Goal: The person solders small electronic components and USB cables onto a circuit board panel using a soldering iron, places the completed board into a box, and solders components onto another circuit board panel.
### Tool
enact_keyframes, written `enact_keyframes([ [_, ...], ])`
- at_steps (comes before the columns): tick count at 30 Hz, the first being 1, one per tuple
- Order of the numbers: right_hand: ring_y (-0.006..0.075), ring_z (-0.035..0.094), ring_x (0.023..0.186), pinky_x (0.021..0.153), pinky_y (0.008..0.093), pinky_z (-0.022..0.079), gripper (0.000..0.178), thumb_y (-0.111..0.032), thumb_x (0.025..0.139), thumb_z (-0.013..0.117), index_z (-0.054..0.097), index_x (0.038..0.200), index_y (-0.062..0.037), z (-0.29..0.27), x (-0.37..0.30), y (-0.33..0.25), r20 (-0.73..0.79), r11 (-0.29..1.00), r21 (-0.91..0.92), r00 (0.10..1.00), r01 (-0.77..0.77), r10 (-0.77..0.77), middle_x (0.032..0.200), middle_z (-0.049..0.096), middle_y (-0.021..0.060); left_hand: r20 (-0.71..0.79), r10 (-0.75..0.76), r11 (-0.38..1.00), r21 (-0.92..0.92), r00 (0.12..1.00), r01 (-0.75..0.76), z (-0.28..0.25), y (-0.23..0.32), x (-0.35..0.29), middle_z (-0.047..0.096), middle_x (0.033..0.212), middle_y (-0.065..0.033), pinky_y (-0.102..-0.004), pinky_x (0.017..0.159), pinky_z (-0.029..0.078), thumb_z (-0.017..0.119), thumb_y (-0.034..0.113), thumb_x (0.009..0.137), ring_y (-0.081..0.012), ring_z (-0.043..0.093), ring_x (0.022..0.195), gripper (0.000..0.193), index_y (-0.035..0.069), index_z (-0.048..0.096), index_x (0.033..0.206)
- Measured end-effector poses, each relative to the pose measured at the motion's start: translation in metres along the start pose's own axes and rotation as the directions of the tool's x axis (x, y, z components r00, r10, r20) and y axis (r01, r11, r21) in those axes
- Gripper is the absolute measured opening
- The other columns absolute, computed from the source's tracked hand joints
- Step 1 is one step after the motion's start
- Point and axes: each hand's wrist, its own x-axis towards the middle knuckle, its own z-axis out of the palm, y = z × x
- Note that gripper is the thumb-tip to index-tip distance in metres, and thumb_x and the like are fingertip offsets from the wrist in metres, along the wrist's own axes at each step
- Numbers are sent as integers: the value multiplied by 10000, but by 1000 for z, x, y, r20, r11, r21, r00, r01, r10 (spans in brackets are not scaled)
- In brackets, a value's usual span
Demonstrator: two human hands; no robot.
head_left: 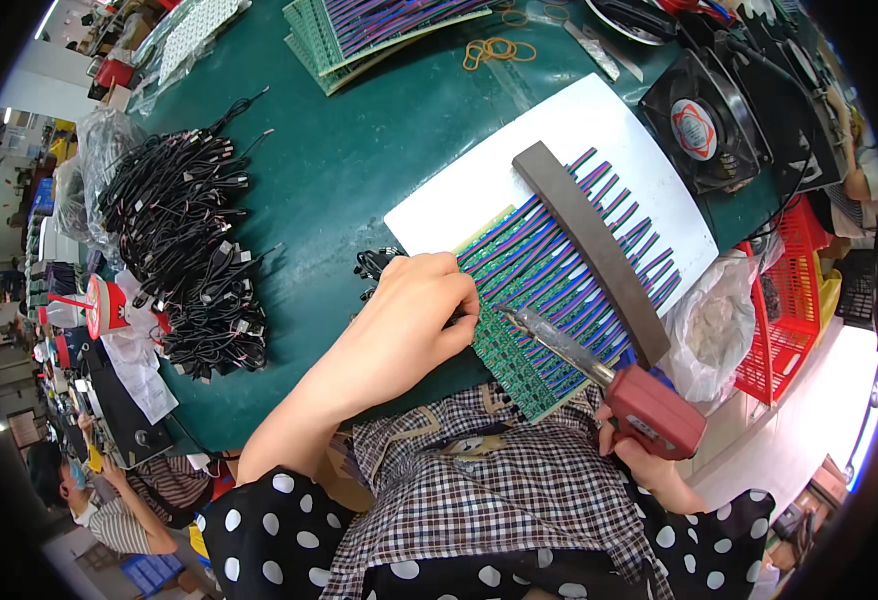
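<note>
Soldering iron (609,378) is in my right hand (647,462), fingers wrapped round the boxy red handle, with the metal tip (508,310) right by the green circuit board (521,362). My left hand (414,300) is at the board's far-left edge, thumb and fingers curled in together, but honestly I can't tell if they're pinching anything. Board's right in front of me, partly on a white sheet (464,195), near corner poking out over my checked apron (489,500). Tips, for what it's worth: I'd touch each joint lightly and briefly, rest the left hand so it doesn't wobble, and mind those fingers, since they're pretty near the hot end. I'd also let the dark bar (594,250) lying across the striped wires (519,245) do the holding down, and not bump it. Containers next: to my right there's a red plastic basket (809,275), something dark inside, can't make out what. Just beside it is a crumpled clear bag (714,325), contents too hazy to call. Over on the left another clear bag (107,140) sits behind the heap of black cables (184,230) on the green table (334,180), and I can't see what's in that one either.
</note>
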Motion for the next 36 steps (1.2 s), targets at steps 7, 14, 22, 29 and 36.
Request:
enact_keyframes([
  [7, 165, 569, 714, 630, 276, 471, 553, -232, 857, 673, 420, 1284, 12, 5, 3, -8, -5, 991, -108, 996, -86, 86, 1103, 574, 153, 41, -85, 996, 33, 996, 84, -1, 6, 9, 560, 744, -117, -366, 751, 446, 624, 29, 718, -279, 567, 769, 66, -3, 580, 755],
  [14, 155, 552, 729, 663, 271, 459, 542, -228, 860, 661, 412, 1275, 14, 3, 3, -3, -4, 989, -86, 993, -116, 117, 947, 563, 115, 29, -97, 995, 9, 995, 96, 0, 7, 8, 563, 751, -124, -358, 738, 455, 625, 17, 717, -276, 570, 771, 78, -15, 562, 750],
  [22, 159, 540, 722, 650, 280, 449, 548, -232, 860, 657, 402, 1282, 7, -2, 1, 0, 28, 980, -145, 990, -133, 139, 847, 554, 94, -5, -131, 991, -40, 991, 130, 0, 10, 8, 528, 773, -118, -366, 714, 448, 633, -20, 728, -263, 549, 761, 259, -3, 484, 939],
  [29, 61, 573, 667, 616, 208, 465, 645, -125, 734, 746, 471, 1282, 76, 4, 3, 4, -93, 988, -79, 987, -136, 129, 804, 631, 10, 27, -141, 990, 0, 990, 141, -1, 10, 8, 504, 761, -113, -366, 696, 428, 632, -22, 731, -267, 532, 735, 315, 8, 456, 991],
  [36, 72, 596, 688, 621, 214, 485, 646, -139, 746, 752, 466, 1284, 77, 6, 5, 2, -82, 989, -126, 995, -73, 63, 854, 656, 41, 36, -136, 991, 15, 990, 136, -2, 10, 9, 508, 749, -117, -368, 677, 425, 631, -25, 732, -271, 545, 729, 328, 9, 453, 1005],
])
